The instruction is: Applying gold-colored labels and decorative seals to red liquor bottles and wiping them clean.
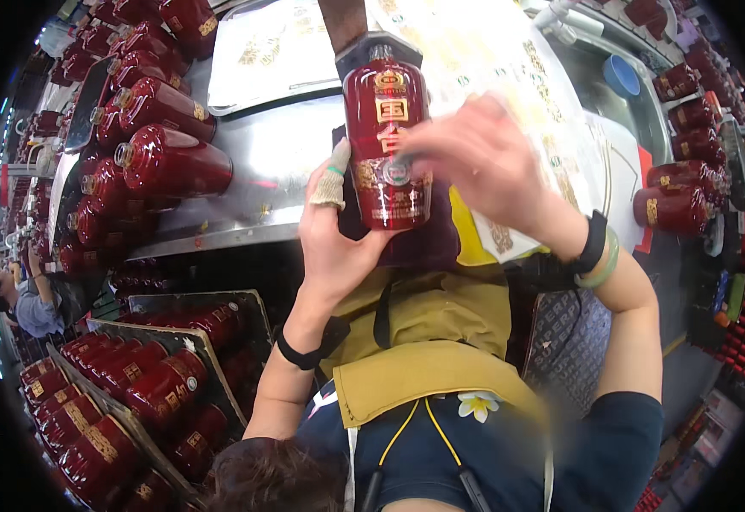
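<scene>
A glossy dark red bottle (387, 111) with gold lettering and a clear neck lies in front of me, its neck pointing away. My left hand (338, 243) is closed on its lower left side, the thumb near the base. One left finger wears a knitted finger cover (330, 188) with a green band. My right hand (492, 162) is over the bottle's right side, its fingertips at the lower front beside a round silvery emblem. Motion smears those fingers; a small dark patch shows at their tips, too blurred to name. Dark cloth (441, 230) lies under the bottle.
Similar red bottles (176, 160) crowd the metal table (253, 192) at left; more fill crates (146, 427) below. White decal sheets (509, 60) with gold prints cover the work surface. At right are a blue bowl (621, 77) and more bottles (671, 209). A person (35, 299) is at far left.
</scene>
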Tool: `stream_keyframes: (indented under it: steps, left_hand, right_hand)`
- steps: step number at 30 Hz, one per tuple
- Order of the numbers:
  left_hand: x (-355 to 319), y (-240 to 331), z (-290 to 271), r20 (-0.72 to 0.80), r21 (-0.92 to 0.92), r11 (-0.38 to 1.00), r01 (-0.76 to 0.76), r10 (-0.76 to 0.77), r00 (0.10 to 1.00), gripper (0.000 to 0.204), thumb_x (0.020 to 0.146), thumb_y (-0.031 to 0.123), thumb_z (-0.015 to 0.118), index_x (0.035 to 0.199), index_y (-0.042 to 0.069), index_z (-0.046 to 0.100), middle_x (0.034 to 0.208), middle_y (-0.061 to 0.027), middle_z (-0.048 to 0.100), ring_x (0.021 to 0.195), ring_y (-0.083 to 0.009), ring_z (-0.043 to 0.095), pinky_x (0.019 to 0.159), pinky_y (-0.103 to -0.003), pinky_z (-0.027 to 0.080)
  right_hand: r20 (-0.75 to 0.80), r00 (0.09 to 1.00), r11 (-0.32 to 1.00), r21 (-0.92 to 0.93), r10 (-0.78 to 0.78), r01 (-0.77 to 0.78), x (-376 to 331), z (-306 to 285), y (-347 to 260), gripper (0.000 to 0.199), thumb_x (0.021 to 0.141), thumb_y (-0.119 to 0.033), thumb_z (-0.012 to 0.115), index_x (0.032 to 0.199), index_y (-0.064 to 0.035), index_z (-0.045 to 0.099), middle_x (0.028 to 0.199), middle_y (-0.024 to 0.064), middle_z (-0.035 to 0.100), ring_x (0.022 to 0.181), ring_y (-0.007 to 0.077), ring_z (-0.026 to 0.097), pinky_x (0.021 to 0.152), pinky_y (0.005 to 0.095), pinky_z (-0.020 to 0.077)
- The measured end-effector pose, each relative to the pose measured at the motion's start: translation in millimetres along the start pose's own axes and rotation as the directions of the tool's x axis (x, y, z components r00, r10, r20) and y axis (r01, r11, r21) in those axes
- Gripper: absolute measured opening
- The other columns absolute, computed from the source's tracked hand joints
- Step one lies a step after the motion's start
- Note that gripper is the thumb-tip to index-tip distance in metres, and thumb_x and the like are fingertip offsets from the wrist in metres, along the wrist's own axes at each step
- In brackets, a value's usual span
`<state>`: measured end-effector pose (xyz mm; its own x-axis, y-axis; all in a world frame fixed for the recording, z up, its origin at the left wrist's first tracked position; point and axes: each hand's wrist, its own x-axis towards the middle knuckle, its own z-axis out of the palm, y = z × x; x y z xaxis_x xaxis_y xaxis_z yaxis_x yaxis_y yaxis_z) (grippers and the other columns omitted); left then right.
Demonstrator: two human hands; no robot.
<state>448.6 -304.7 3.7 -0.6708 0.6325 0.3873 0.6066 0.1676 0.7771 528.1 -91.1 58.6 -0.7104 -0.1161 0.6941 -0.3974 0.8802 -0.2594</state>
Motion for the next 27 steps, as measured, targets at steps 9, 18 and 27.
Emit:
stream_keyframes:
  steps: [9, 18, 27]
  left_hand:
    - [-18.4, -0.8, 8.6, -0.181, 0.255, 0.929, -0.267, 0.317, 0.931, 0.055, 0.066, 0.000, 0.086, 0.120, 0.008, 0.076, 0.135, -0.0146, 0.066, 0.119, -0.0349, 0.064, 0.101, -0.043, 0.051]
    - [-31.7, 3.7, 15.8, -0.217, 0.442, 0.863, -0.246, 0.368, 0.904, 0.038, 0.073, 0.006, 0.087, 0.110, 0.015, 0.081, 0.127, -0.0138, 0.072, 0.116, -0.0325, 0.062, 0.094, -0.040, 0.048]
    - [-32.5, 14.9, 30.6, -0.137, 0.402, 0.888, -0.224, 0.300, 0.944, 0.048, 0.072, 0.011, 0.089, 0.119, 0.019, 0.079, 0.155, -0.0210, 0.045, 0.136, -0.0404, 0.045, 0.112, -0.048, 0.039]
  right_hand:
    - [0.026, 1.000, 0.998, 0.054, -0.015, 0.013, -20.4, -15.3, -35.0, 0.023, 0.077, -0.013, 0.079, 0.099, -0.0135, 0.077, 0.093, -0.0007, 0.072, 0.075, 0.0181, 0.058, 0.070, 0.0334, 0.0477]
    - [-0.192, 0.957, 0.974, -0.014, 0.218, -0.225, -19.7, -24.8, -20.7, 0.029, 0.073, -0.002, 0.085, 0.100, -0.0072, 0.076, 0.091, 0.0048, 0.073, 0.078, 0.0231, 0.064, 0.073, 0.0344, 0.0504]
    - [-0.200, 0.937, 0.951, -0.061, 0.285, -0.303, -25.7, -7.5, -23.1, 0.028, 0.073, 0.001, 0.083, 0.098, -0.0094, 0.077, 0.095, 0.0036, 0.075, 0.085, 0.0243, 0.066, 0.078, 0.0351, 0.0514]
